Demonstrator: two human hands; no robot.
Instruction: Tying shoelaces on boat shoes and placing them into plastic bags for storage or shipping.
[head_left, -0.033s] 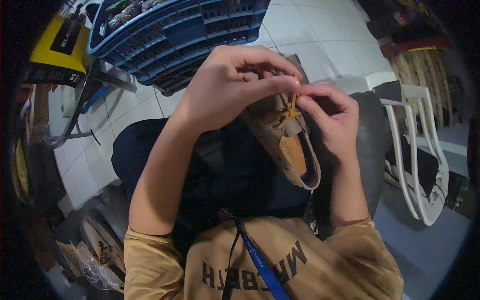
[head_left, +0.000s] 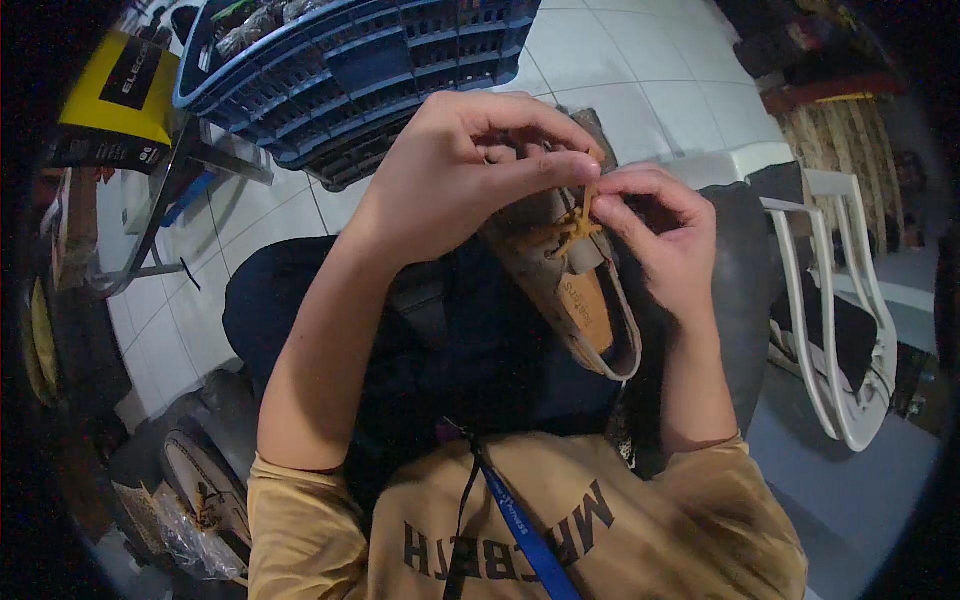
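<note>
With the lace (head_left: 578,226) threaded but its knot apparently unfinished, the left hand (head_left: 455,175) gripped the shoe (head_left: 575,290) while the right hand (head_left: 668,245) pinched the lace ends.

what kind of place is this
Probably a small shoe workshop or a home work corner. The hands lace a tan shoe over a white tiled floor, with a blue plastic crate and another shoe lying nearby.
</note>
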